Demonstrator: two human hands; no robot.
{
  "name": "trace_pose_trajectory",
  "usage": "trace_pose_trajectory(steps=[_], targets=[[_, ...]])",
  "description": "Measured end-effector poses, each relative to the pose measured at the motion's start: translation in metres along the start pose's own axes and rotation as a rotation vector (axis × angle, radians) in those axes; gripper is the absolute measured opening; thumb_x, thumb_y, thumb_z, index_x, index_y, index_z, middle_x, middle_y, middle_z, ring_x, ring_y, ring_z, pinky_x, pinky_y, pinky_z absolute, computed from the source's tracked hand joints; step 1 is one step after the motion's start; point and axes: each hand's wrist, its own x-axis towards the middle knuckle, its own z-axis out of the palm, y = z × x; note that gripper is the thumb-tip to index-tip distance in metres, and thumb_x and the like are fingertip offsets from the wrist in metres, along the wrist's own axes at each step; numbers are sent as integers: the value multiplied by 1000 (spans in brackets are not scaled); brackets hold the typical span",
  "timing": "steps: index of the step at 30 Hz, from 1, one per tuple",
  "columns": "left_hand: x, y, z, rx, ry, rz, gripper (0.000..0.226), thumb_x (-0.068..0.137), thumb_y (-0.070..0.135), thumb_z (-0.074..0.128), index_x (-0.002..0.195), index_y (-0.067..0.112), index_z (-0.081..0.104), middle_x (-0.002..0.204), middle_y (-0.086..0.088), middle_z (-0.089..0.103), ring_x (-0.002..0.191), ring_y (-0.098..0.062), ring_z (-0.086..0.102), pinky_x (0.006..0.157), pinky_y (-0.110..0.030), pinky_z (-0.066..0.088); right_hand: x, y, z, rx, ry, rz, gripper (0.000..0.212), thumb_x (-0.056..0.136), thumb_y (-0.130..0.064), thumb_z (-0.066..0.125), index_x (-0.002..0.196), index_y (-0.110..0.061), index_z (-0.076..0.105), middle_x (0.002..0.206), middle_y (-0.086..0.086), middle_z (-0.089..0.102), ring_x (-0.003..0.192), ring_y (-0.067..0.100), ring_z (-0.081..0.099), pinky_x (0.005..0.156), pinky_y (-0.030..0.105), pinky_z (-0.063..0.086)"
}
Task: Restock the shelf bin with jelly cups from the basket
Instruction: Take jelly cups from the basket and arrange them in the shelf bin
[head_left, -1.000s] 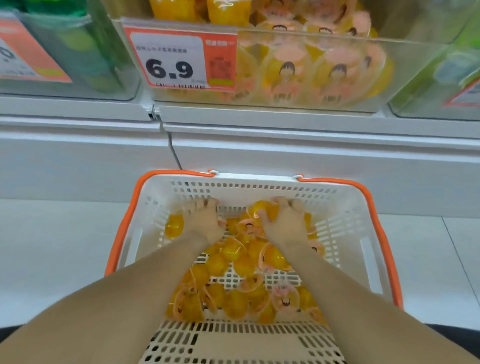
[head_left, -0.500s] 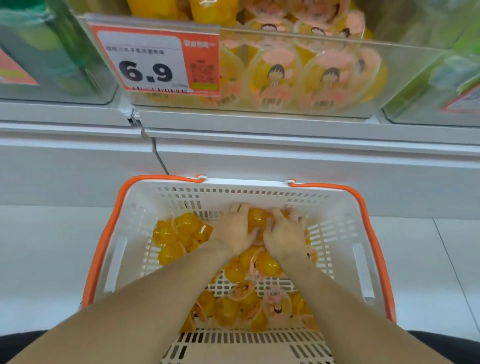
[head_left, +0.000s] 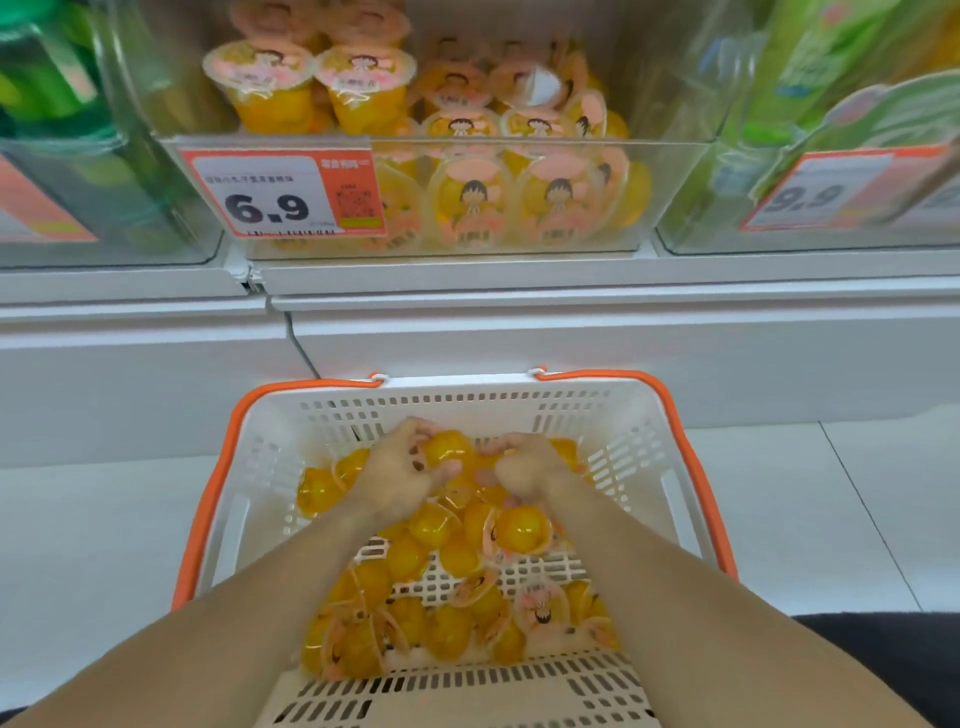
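Observation:
A white basket (head_left: 649, 457) with orange handles stands on the floor below the shelf, holding several yellow jelly cups (head_left: 519, 530). Both hands are inside it near the far wall. My left hand (head_left: 400, 478) curls its fingers round a jelly cup (head_left: 447, 449) at the top of the pile. My right hand (head_left: 524, 467) is curled over other jelly cups just beside it; what its fingers hold is hidden. Above, the clear shelf bin (head_left: 670, 187) holds several jelly cups with pink cartoon lids.
A price tag reading 6.9 (head_left: 280, 195) hangs on the bin's front left. Clear bins with green goods stand to the left (head_left: 104, 171) and right (head_left: 810, 156). A white shelf ledge (head_left: 519, 312) juts out between bin and basket. White floor tiles surround the basket.
The view has tilted up, so the shelf bin shows more fully. Both hands have closed together over the cups at the far end of the basket, the left now gripping one.

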Motion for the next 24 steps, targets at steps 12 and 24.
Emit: trace_pose_trajectory(steps=[12,24], targets=[[-65,105,-131,-909,-348,-264,35,75,25,45,91,2,66,93,-19,57,73,-33,58,66,-37,52,-97,-107,-54,623,-477,-183,30,97,-19,46,114,0,63,112,21,58,84,43,66,55,32,50],[-106,194,-131,-386,-308,48,38,85,29,56,103,-1,71,71,-17,70,58,-28,66,60,-34,55,-190,-157,-92,356,-504,-511,26,97,-36,54,108,-14,63,87,10,65,69,21,56,59,27,36]])
